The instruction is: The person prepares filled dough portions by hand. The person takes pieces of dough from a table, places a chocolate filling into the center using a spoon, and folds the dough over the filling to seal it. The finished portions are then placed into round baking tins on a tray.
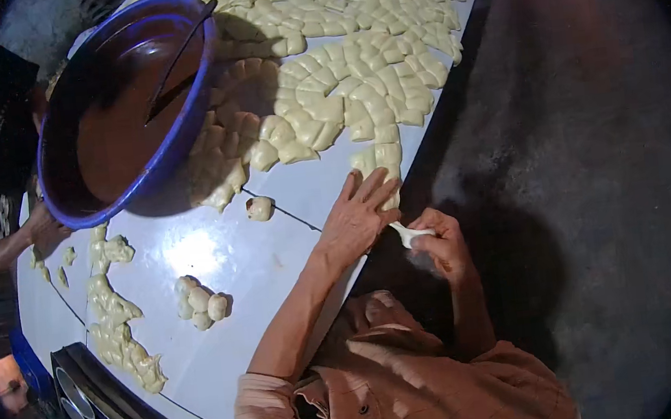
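Note:
My left hand [355, 217] lies with fingers stretched over pale dough pieces [388, 155] at the table's right edge. Just past that edge, my right hand [441, 246] is closed round the end of a strip of dough [409, 233]. The strip is pulled thin between the table edge and the right fist. Beyond my left hand, many soft, glossy dough pieces lie packed side by side over the far part of the table. Left of my hands sits a single dough ball [260, 209] with a brown patch. Nearer lies a small heap of dough balls [200, 302].
A large blue basin [209, 55] of brown paste, with a dark long-handled utensil [181, 60], stands at the far left. Another person's hand [45, 228] is beside it. Loose dough [113, 310] lines the left side of the white table [226, 262]. Round tins [75, 392] stand at lower left.

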### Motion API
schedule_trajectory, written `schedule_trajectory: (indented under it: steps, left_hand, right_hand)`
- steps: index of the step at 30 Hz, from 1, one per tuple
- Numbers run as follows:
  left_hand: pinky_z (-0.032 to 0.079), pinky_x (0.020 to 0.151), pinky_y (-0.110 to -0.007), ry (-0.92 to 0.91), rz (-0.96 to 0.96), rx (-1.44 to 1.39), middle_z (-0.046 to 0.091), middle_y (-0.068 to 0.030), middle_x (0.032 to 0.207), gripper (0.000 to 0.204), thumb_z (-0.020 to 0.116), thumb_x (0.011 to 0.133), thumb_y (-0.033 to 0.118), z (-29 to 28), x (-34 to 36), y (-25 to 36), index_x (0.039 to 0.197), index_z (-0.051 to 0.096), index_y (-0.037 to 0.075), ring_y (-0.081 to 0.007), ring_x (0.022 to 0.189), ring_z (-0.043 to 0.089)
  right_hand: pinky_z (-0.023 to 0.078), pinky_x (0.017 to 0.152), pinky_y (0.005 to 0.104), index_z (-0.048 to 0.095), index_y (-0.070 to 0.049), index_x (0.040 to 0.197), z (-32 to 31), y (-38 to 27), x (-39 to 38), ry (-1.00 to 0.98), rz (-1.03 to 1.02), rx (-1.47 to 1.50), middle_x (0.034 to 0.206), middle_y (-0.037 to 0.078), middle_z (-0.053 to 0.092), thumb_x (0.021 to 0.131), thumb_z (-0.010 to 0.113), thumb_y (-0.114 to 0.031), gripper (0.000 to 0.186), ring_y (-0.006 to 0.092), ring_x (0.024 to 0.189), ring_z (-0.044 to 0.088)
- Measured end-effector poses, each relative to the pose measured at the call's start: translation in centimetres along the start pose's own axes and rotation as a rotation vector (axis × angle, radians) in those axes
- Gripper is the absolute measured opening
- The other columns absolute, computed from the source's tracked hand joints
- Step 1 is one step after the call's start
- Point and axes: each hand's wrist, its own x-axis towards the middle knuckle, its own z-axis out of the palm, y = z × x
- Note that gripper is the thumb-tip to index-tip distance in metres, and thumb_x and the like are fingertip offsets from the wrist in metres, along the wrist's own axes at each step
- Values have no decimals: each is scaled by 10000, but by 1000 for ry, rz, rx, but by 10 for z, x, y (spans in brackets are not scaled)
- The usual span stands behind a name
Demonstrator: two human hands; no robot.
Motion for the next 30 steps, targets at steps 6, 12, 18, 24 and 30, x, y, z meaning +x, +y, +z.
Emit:
schedule_trajectory:
  steps: [6, 12, 18, 24, 30]
  left_hand:
    - [279, 1113, -550, -31, -93, 9, 423, -100, 1489, 358, 677, 821, 198, -3, -16, -1, 1178, 677, 207, -312, 1422, 321]
    - [309, 1120, -546, 199, -363, -519, 381, -200, 1514, 823, 820, 721, 222, -54, -44, 21, 1443, 445, 99, -405, 1404, 351]
    - [524, 793, -274, 359, -893, -1058, 735, -92, 984, 346, 752, 859, 153, -83, -76, 26, 1151, 684, -22, -130, 855, 653]
    - [489, 956, -352, 671, -896, -883, 632, -215, 1261, 810, 682, 934, 269, -93, -108, 33, 1551, 202, 57, -293, 1156, 628]
    - [470, 987, -378, 1175, -318, -587, 543, -258, 1366, 939, 686, 868, 499, -104, -99, 13, 1497, 264, -57, -330, 1272, 543]
  right_hand:
    - [526, 614, 325, 560, -1, 1060, 0, -33, -5, -100, -101, 124, 921, 135, 644, 850, 587, -129, 248, 204, 736, 639]
    - [568, 830, 371, 480, 39, 1314, 36, -26, 17, -85, -48, 260, 1168, 180, 625, 940, 534, -79, 396, 258, 959, 672]
    - [578, 715, 302, 609, 49, 1171, 103, -52, 31, -192, 289, -111, 1089, 129, 658, 936, 631, -100, 280, 186, 901, 678]
    - [536, 786, 289, 668, 29, 1078, 144, -36, 53, -161, -410, -302, 992, 104, 686, 816, 748, -2, 276, 144, 944, 637]
    - [516, 782, 256, 594, 1, 1025, 206, -70, 43, -481, 0, 211, 918, 65, 651, 864, 721, -16, 205, 125, 856, 627]
